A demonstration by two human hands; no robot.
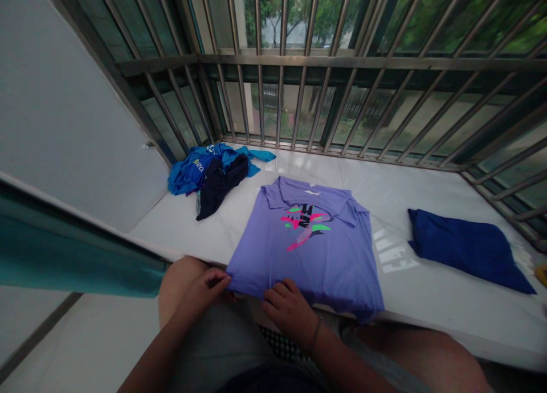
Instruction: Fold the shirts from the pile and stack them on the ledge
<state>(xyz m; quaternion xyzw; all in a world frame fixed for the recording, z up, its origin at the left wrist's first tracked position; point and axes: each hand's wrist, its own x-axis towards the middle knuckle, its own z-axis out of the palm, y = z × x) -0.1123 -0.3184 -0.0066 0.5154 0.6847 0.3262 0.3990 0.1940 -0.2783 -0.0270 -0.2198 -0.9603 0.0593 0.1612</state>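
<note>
A purple T-shirt (329, 262) with a pink, green and black print lies spread on the white ledge, its collar toward the window. Its near hem hangs slightly over the ledge's front edge. My left hand (209, 285) pinches the hem's left corner between thumb and fingers. Farther right along the same hem, my right hand (288, 310) has its fingers curled over the cloth; its thumb is hidden. A thin band circles my right wrist.
Crumpled blue and dark clothes (213, 174) lie at the ledge's back left. A folded navy cloth (465, 245) rests on the white ledge (397, 293) at right. Metal window bars (303, 60) line the back; a teal curtain (77, 248) hangs at left.
</note>
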